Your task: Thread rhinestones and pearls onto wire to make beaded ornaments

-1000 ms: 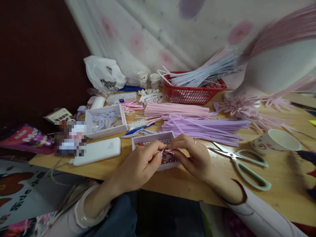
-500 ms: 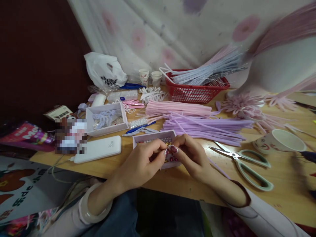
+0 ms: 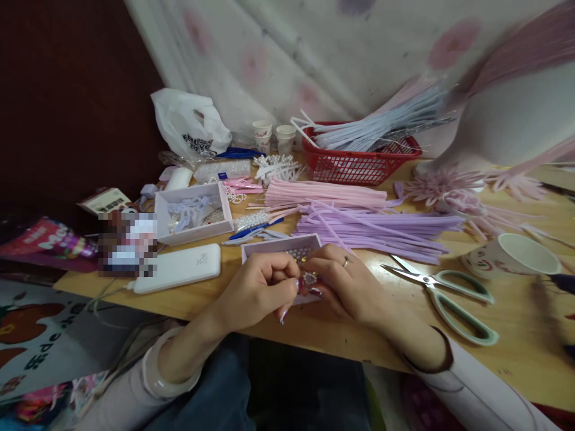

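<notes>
My left hand (image 3: 258,293) and my right hand (image 3: 344,284) meet fingertip to fingertip over a small white box of beads (image 3: 274,246) at the table's front edge. Between the fingertips sits a small sparkly bead piece (image 3: 309,279), pinched from both sides. A ring shows on my right hand. Just behind the box lies a pile of purple pipe cleaners (image 3: 377,230), with pink pipe cleaners (image 3: 323,194) beyond it.
Scissors (image 3: 442,287) lie right of my hands, a paper cup (image 3: 516,254) farther right. A white power bank (image 3: 179,267) and a white parts box (image 3: 191,214) sit left. A red basket (image 3: 359,164) of white stems, small cups (image 3: 274,136) and a plastic bag (image 3: 191,129) stand at the back.
Both hands have dropped slightly toward the front edge and curled tighter around the small piece; my right hand has rolled over so the ring shows.
</notes>
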Demonstrator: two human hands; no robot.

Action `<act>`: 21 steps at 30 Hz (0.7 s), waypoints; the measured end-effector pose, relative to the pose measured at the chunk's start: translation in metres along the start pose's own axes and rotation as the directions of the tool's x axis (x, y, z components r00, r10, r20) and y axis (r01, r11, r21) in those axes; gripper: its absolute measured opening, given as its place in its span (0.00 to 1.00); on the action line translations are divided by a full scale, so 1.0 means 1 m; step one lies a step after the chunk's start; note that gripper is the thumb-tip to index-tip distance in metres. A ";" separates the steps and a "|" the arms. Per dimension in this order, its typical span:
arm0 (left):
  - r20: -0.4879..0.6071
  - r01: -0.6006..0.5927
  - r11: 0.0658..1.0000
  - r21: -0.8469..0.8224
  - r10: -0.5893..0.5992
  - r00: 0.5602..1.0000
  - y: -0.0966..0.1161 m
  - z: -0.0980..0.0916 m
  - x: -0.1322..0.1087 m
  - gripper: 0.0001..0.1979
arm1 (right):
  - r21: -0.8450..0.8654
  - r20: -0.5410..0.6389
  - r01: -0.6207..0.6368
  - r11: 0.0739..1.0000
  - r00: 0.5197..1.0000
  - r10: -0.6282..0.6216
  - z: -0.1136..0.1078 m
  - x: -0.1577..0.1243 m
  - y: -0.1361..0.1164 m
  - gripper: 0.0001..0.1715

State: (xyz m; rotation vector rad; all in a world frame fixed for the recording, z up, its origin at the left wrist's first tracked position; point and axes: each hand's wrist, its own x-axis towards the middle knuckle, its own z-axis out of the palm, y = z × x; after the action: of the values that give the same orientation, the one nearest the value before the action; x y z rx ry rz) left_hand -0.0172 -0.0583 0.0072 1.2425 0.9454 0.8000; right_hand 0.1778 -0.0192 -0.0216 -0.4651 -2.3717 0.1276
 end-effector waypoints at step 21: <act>-0.037 -0.160 0.922 0.353 0.184 0.982 0.003 0.010 -0.005 0.05 | 0.087 -0.017 -0.038 0.996 0.999 0.040 0.005 -0.005 -0.001 0.20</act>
State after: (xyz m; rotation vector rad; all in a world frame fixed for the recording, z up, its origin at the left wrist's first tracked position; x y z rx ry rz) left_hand -0.0105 -0.0666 0.0112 1.6333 1.0773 0.8407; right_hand 0.1777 -0.0221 -0.0282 -0.4695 -2.3292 0.2417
